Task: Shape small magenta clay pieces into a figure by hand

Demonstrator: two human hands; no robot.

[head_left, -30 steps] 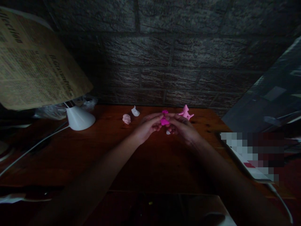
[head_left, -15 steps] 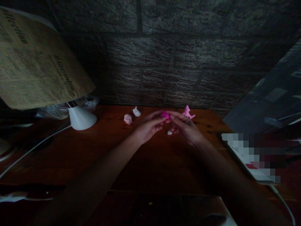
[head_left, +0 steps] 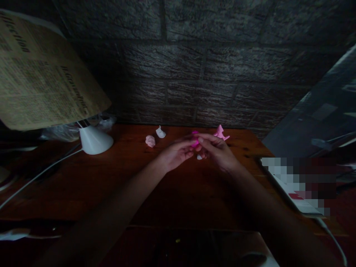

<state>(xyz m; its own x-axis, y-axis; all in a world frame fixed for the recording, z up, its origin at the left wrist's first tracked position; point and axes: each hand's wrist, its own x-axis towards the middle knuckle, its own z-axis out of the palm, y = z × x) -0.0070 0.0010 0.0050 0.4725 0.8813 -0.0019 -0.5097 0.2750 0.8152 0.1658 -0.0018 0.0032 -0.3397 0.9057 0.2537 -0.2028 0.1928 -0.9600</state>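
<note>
A bright pink piece of modelling clay is pinched between the fingers of both hands above the table. My left hand grips it from the left, and my right hand from the right, fingertips meeting around it. Part of the clay is covered by the fingers. Just under the right fingers lies a small white lump. Behind the right hand is a light pink pointed clay shape, partly hidden. To the left of my hands sit a pale pink lump and a white lump.
A lamp with a newsprint shade and white base stands at the left, its cord crossing the wooden table. Behind rises a brick-patterned wall. A flat white-edged object, partly pixelated, lies at the right edge.
My fingers have shifted around the bright pink clay, and more of its upright side now shows. The view has moved very slightly. The lumps on the table stay where they were.
</note>
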